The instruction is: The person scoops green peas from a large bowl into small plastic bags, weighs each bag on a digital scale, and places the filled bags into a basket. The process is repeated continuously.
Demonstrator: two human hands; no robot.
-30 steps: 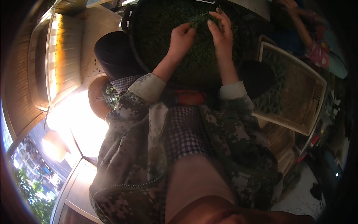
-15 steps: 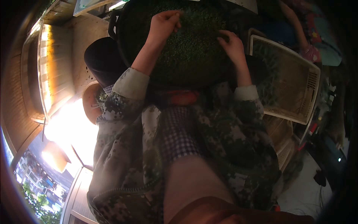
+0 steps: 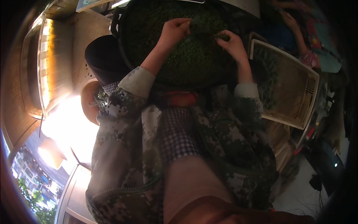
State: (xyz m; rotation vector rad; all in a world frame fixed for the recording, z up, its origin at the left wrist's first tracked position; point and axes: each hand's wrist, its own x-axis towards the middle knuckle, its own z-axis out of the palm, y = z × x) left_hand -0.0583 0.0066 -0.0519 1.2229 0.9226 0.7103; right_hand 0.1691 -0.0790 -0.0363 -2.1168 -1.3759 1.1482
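Observation:
A big round dark tub (image 3: 123, 48) stands before me, filled with a mass of fine green plant pieces (image 3: 194, 56); in the dim light their exact kind is unclear. Over it, my left hand (image 3: 175, 31) is closed in a pinch on a dark green leafy sprig (image 3: 198, 25). Facing it from the right, my right hand (image 3: 233, 43) pinches the sprig's other side, thumb and forefinger together. The sprig spans the short gap between both hands, just above the green heap.
A pale plastic crate (image 3: 291, 89) with some greenery lies at the right. Beyond it, another person's arm (image 3: 298, 37) shows. To my left are a brown round bowl (image 3: 89, 102) with plant scraps and a bright, glaring patch of floor. A red thing (image 3: 182, 99) sits by the tub's near edge.
My left hand has moved right and slightly down, closer to the right hand. A dark sprig now shows between them, and the right fingers have drawn together.

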